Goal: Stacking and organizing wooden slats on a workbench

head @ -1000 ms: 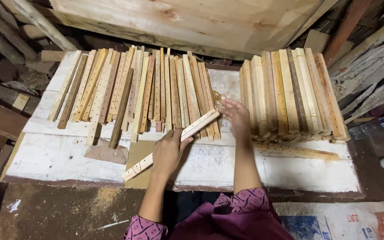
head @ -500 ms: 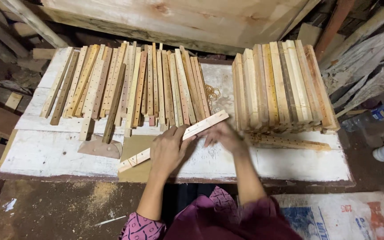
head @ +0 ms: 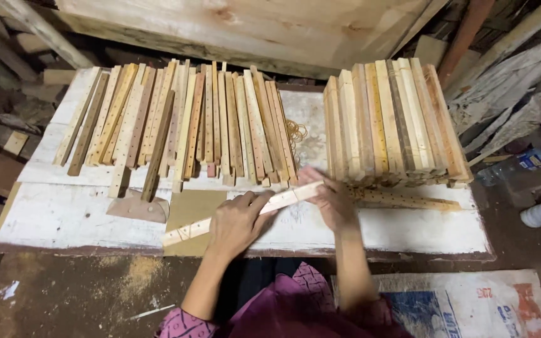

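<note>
Head view: left hand (head: pixel 238 219) and right hand (head: pixel 332 201), fingers curled, pinch a pale wooden strip (head: pixel 189 229) just short of the stacked slats (head: pixel 392 122) beyond the fingertips.

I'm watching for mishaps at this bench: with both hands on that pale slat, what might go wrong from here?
The wooden slat lies under the left hand and right hand, with its far end past the table edge; it might tip if released. The stacked slats beside the right hand overhang slightly and might slide if bumped. Rough wood could give splinters.
</note>
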